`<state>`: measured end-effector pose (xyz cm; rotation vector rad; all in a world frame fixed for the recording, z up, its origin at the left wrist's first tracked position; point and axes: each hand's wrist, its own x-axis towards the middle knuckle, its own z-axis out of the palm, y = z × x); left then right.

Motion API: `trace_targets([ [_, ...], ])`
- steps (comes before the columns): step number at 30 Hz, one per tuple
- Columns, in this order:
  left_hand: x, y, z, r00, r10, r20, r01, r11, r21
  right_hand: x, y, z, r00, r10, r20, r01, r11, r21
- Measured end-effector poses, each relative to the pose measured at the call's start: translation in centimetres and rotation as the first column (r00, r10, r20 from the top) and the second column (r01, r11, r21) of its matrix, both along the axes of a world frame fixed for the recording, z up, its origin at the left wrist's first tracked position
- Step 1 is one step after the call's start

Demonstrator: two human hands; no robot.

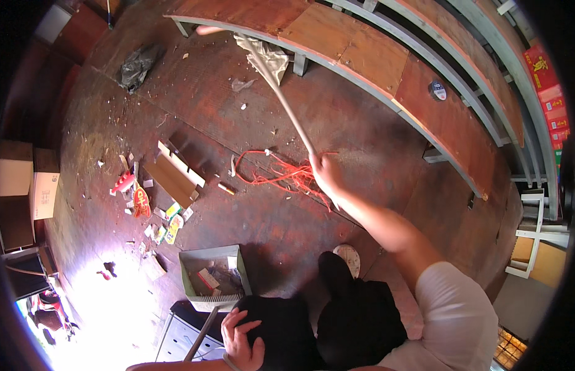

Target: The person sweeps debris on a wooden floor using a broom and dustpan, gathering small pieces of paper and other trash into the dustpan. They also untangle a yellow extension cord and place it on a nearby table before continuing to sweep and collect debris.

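Note:
My right hand (326,176) is closed around a long pale stick (287,108), reaching forward and left. Its far end meets the lowest shelf's edge beside a crumpled whitish plastic sheet (266,59); a pinkish piece (210,29) shows there, and I cannot tell whether it belongs to the stick. My left hand (243,337) lies on my dark-trousered knee, fingers apart, holding nothing. Next to it runs the handle (202,334) of a grey-green dustpan (185,272), which has scraps and bits of packaging inside. A tangle of red plastic strapping (290,173) lies under my right hand.
Left of centre lie an open brown carton (170,176), small boxes (175,226) and a red-yellow paper piece (141,201). A dark plastic bag (136,69) lies far left. Low wooden shelving (374,59) curves along the right, bearing a tape roll (437,91). Cardboard boxes (45,195) stand at left.

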<state>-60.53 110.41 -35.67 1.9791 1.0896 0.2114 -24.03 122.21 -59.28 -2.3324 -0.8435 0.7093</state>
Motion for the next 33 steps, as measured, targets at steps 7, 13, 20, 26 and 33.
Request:
trace_targets([
  [7,0.3,0.4,1.5,0.997,-0.059,-0.052,0.062,0.996,0.061,3.4,18.8,-4.1,0.907,-0.336,-0.255,0.382,0.910,0.161],
  [13,-0.1,-0.6,0.7,0.995,0.052,-0.087,-0.048,0.998,0.044,1.4,16.7,0.5,0.889,-0.196,-0.413,0.206,0.978,-0.020],
  [20,-0.2,-0.1,0.4,0.998,0.017,-0.067,-0.016,1.000,0.009,-2.1,-10.7,-1.0,0.979,0.197,-0.057,-0.205,0.947,-0.249],
  [26,-0.5,0.6,-0.4,0.996,-0.065,-0.055,0.067,0.997,0.037,-4.9,-30.3,8.8,0.867,0.147,-0.476,-0.330,0.885,-0.329],
  [33,4.2,13.1,-13.0,0.939,0.272,-0.209,-0.301,0.946,-0.119,-1.2,-36.1,12.7,0.716,-0.118,-0.688,-0.176,0.923,-0.342],
])
